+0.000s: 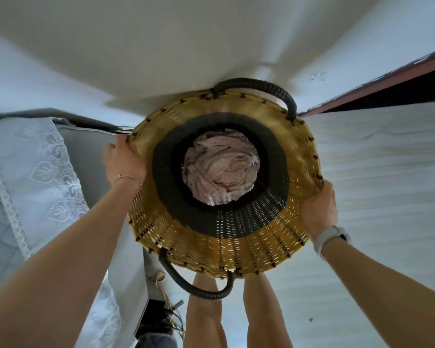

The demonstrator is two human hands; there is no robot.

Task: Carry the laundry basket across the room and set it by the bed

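Wicker laundry basket (236, 237) at frame centre, seen from straight above — yellow weave with a dark band, dark loop handles at 12 and 6 o'clock. Crumpled pinkish laundry (220, 167) lies at the bottom. Left hand (122, 159) has its grip closed on the rim at 9 o'clock; right hand (318, 209) grips the rim at 3 o'clock — smartwatch (329, 238) on that wrist. Bed (23, 172) with lace-edged cover at 9 o'clock, beside the basket. Bare legs (204, 315) at 6 o'clock.
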